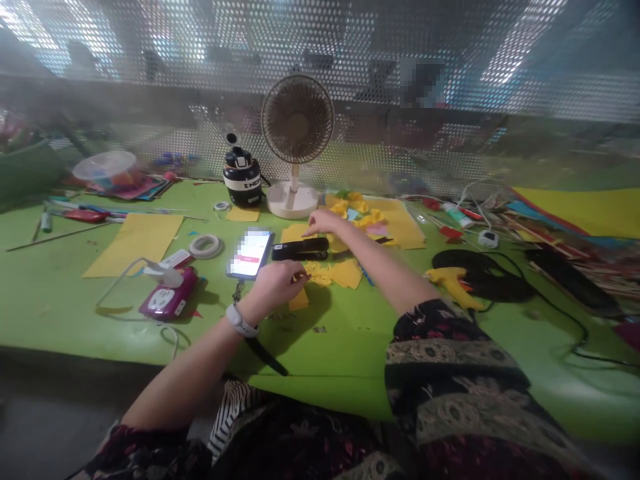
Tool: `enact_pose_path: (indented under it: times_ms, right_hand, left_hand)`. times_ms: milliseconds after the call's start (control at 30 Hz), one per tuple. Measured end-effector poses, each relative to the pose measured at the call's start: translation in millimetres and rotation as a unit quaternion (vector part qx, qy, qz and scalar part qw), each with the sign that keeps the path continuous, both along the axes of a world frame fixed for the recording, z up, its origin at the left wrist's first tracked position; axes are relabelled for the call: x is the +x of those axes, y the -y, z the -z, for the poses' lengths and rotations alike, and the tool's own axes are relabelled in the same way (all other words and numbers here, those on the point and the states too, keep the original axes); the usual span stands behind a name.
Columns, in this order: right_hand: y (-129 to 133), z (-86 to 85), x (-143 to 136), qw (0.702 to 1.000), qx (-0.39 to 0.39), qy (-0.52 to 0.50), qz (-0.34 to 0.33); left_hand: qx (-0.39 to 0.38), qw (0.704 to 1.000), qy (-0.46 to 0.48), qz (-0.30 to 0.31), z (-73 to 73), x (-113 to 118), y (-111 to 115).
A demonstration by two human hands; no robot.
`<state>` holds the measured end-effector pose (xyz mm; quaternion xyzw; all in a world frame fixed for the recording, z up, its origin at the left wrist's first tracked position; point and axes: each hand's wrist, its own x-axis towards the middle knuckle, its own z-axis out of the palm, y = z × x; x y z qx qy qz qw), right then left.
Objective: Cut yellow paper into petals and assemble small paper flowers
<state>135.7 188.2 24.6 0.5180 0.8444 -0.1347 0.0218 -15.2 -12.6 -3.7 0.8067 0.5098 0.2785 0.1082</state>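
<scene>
My left hand (284, 285) is closed with its fingertips pinched together at a yellow paper piece (299, 300), part of which shows below the fingers. Just right of it lie crinkled and cut yellow paper pieces (345, 273). Beyond them a black stapler (300, 249) lies crosswise. My right hand (323, 223) reaches over behind the stapler, fingers stretched down to a small stack of yellow paper (294, 232). Its fingertips touch or nearly touch the top sheet, and nothing is seen held there. Left of the stapler lies a lit phone (251, 253).
A white fan (293, 199) and a black bottle (243, 183) stand at the back. On the left are a purple power socket (167, 297), a tape roll (205, 247) and a yellow sheet (137, 240). A yellow glue gun (455, 285) with a trailing cord lies right of my arm.
</scene>
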Motion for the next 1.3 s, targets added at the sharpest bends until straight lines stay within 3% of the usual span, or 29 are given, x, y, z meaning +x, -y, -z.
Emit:
enact_pose_path:
  times_ms: [233, 467, 633, 733, 833, 900, 1000, 1100, 1200, 1300]
  right_hand:
    - [-12.4, 17.1, -7.4, 0.999, -0.037, -0.034, 0.021]
    - [-9.6, 25.5, -2.2, 0.98, -0.026, -0.183, 0.066]
    - [-0.2, 11.0, 8.1, 0.947, -0.009, -0.304, 0.098]
    - [16.9, -6.9, 21.9, 0.92, -0.023, -0.38, 0.094]
    - [53.8, -22.1, 40.2, 0.863, -0.157, -0.481, 0.015]
    - [85.8, -27.6, 49.3, 0.868, -0.213, -0.448, -0.033]
    - [128.4, -28.3, 53.4, 0.88, -0.244, -0.401, -0.075]
    - [151.1, -23.3, 52.9, 0.896, -0.177, -0.4, -0.077]
    - [159.0, -16.2, 59.4, 0.917, -0.066, -0.389, -0.064]
    - [165.9, -6.8, 73.0, 0.912, 0.071, -0.395, -0.089]
  left_hand:
    - [-0.026, 1.0, -0.015, 0.009, 1.1, 4.4, 2.3]
    - [-0.065, 0.998, -0.024, -0.008, -7.3, 5.9, 3.1]
    - [-0.054, 0.998, 0.019, -0.009, -7.5, 3.6, 2.9]
    - [-0.04, 0.99, 0.133, -0.035, -7.3, -0.1, -1.3]
    - [-0.041, 0.941, 0.329, -0.072, -11.0, -4.9, -6.3]
    - [-0.123, 0.897, 0.421, -0.046, -13.4, -7.0, -8.2]
    - [-0.302, 0.838, 0.455, 0.023, -12.6, -5.9, -7.5]
    - [-0.357, 0.808, 0.467, 0.038, -8.5, -1.6, -5.6]
    - [-0.366, 0.781, 0.506, 0.001, -6.8, 0.7, -5.6]
    - [-0.381, 0.739, 0.555, -0.021, -8.6, 0.7, -6.4]
